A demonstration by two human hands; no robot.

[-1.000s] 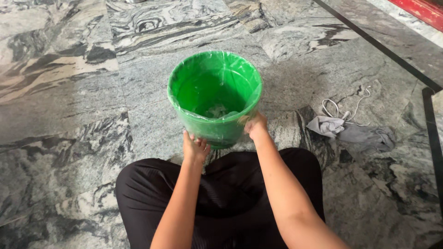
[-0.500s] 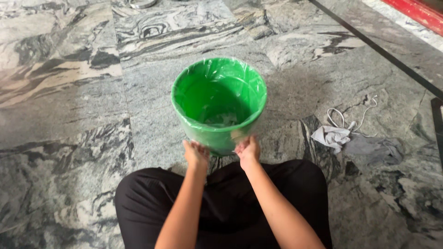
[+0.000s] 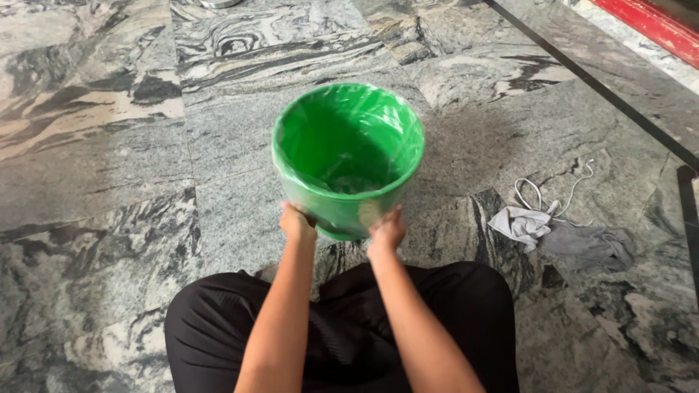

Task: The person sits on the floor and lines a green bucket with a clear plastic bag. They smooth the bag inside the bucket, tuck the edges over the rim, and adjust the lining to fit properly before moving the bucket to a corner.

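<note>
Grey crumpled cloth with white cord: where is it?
Head view, right side: grey crumpled cloth lies on the marble floor, right of the green plastic bucket.

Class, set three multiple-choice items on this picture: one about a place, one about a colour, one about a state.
1. Where does the grey cloth lie? A in the bucket; B on the floor right of the bucket; C on the lap.
2. What colour is the bucket? A red; B blue; C green.
3. How are the hands? A both on the bucket's near wall; B both in the lap; C one on the cloth.

B: it lies on the stone floor, right side.
C: wall and rim are green.
A: left hand and right hand press the near side.
</note>
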